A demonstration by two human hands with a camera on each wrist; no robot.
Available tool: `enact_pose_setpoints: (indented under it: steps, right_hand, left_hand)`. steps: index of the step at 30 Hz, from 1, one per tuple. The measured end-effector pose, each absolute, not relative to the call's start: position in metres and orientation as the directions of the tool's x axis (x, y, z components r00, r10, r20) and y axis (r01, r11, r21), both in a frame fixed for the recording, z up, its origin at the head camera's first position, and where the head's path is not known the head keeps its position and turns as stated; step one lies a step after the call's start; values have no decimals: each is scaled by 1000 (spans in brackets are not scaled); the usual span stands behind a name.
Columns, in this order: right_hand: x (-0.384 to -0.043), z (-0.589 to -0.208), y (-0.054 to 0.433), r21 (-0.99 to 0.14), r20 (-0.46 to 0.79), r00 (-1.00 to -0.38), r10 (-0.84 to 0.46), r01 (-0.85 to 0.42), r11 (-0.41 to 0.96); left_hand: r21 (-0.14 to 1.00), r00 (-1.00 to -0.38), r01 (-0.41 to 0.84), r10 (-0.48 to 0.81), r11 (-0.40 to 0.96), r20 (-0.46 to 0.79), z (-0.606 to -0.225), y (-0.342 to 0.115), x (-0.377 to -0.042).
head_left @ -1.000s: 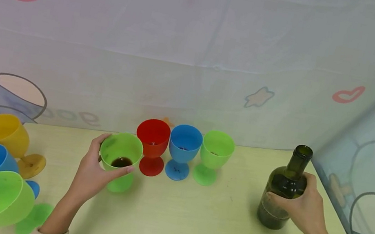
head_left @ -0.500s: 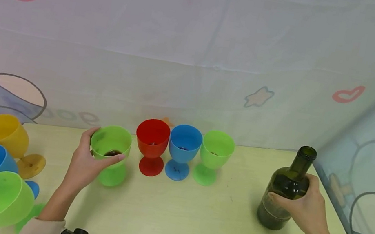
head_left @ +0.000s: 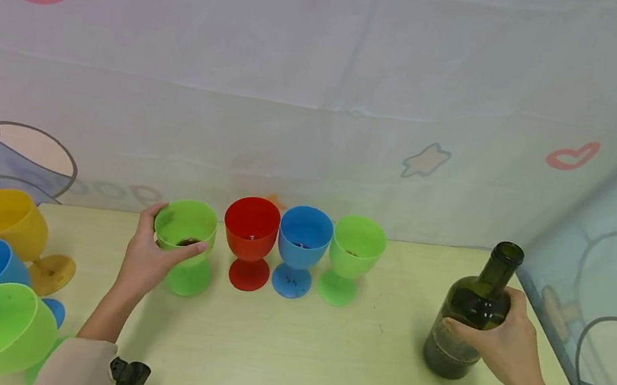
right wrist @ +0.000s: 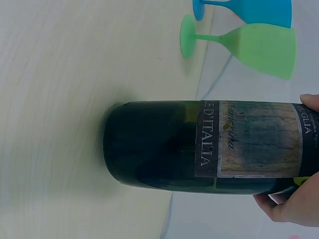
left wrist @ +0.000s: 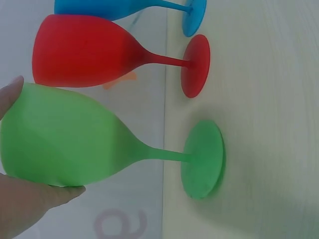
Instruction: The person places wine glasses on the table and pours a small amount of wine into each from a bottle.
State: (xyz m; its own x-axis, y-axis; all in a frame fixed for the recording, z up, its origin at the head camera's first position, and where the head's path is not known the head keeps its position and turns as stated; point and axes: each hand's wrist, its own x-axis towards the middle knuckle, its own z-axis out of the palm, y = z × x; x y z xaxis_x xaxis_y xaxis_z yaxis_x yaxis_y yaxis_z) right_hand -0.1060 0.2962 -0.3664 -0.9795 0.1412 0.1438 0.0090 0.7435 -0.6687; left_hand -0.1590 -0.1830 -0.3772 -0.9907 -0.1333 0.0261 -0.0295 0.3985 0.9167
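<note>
My left hand (head_left: pixel 152 255) grips the bowl of a green goblet (head_left: pixel 188 274) from the left, thumb across its near side and fingers behind. A little dark liquid (head_left: pixel 188 242) lies in it. In the left wrist view the goblet (left wrist: pixel 70 137) is upright, its foot right at the tabletop, beside a red goblet (left wrist: pixel 84 52). On the right, my right hand (head_left: pixel 507 338) holds a dark green glass wine bottle (head_left: pixel 451 346) round its upper body. The bottle leans slightly right. Its label (right wrist: pixel 259 139) shows in the right wrist view.
Right of the held goblet stand a red goblet (head_left: pixel 248 274), a blue goblet (head_left: pixel 294 279) and another green goblet (head_left: pixel 337 286) along the back. At the left lie a yellow goblet (head_left: pixel 28 234), a blue goblet (head_left: pixel 13 276) and a green goblet (head_left: pixel 15 334) on their sides. A printed cloth (head_left: pixel 332 53) hangs behind.
The left hand has brought the green goblet left and back, level with the standing row and apart from the red goblet. The right hand's bottle has tilted slightly to the right.
</note>
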Motion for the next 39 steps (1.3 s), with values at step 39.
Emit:
enact_pose_setpoints:
  steps: [39]
  right_hand:
    - [-106, -366, 299, -662, 141, -980, 140, 12, 750]
  left_hand:
    - [904, -995, -28, -100, 426, 16, -382, -185, -179]
